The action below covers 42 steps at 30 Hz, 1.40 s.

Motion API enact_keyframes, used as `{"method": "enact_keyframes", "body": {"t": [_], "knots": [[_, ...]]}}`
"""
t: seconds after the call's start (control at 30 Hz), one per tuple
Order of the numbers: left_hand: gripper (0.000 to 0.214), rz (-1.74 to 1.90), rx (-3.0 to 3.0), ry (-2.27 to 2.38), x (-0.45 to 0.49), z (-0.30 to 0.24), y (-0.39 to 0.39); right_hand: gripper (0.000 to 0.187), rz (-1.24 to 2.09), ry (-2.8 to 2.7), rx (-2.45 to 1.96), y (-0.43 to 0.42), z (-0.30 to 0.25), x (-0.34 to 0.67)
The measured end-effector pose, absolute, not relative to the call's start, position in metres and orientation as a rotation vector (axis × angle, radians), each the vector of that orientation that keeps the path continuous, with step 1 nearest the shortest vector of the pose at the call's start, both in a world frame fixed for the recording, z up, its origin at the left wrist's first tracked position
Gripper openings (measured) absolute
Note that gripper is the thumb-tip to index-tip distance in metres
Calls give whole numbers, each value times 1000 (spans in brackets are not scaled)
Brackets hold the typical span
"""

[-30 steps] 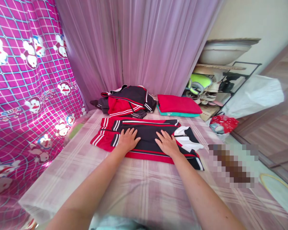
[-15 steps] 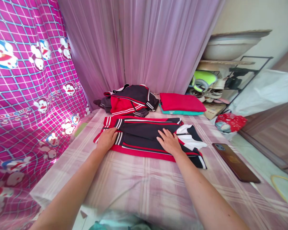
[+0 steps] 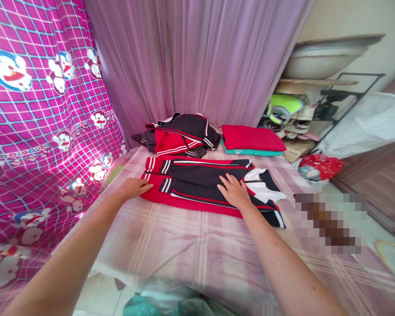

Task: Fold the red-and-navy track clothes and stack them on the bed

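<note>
A track jacket point(image 3: 197, 182) in dark navy, red and white lies folded lengthwise on the bed-like surface, its sleeves laid along the body and their striped cuffs toward the left. At its red left end, my left hand point(image 3: 136, 188) has its fingers closed at the edge; the underside of the grip is hidden. My right hand point(image 3: 233, 191) rests flat on the dark fabric near the white collar part, fingers spread.
Behind the jacket sits a loose heap of dark and red clothes point(image 3: 184, 134). Beside it are a folded red garment point(image 3: 253, 138) and a teal one point(image 3: 253, 152) beneath. A pixelated patch covers an area at right. A shoe rack point(image 3: 358, 94) stands beyond; a patterned pink curtain point(image 3: 59, 118) hangs left.
My left hand has slid left off the cuffs to the jacket's red end, whose edge now lies farther in. My right hand stays in place. The view has shifted slightly.
</note>
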<state>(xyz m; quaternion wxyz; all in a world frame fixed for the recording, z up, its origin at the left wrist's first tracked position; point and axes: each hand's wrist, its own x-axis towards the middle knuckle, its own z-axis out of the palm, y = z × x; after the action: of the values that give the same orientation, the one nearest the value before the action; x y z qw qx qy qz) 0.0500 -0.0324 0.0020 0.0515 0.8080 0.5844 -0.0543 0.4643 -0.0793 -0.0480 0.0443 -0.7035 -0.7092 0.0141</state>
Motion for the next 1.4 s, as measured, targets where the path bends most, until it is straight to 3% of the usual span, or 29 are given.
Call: {"method": "enact_keyframes", "body": {"t": [0.17, 0.43, 0.63, 0.73, 0.93, 1.17, 1.4], "knots": [[49, -335, 2503, 1809, 54, 1, -31, 58, 49, -2170, -2152, -78, -50, 466], [60, -249, 2409, 1970, 58, 17, -5, 57, 40, -2169, -2161, -79, -48, 464], [46, -51, 2653, 2033, 74, 19, 41, 56, 27, -2167, -2150, -79, -49, 464], [53, -175, 2692, 1930, 82, 19, 63, 55, 29, -2158, -2135, -79, -49, 464], [38, -310, 2602, 2032, 85, 21, 92, 53, 10, -2141, -2099, -80, -48, 464], [35, -32, 2439, 2292, 95, 12, 96, 52, 7, -2134, -2096, -80, -47, 463], [51, 457, 2678, 1928, 128, -6, 67, 52, 11, -2134, -2101, -80, -48, 463]]}}
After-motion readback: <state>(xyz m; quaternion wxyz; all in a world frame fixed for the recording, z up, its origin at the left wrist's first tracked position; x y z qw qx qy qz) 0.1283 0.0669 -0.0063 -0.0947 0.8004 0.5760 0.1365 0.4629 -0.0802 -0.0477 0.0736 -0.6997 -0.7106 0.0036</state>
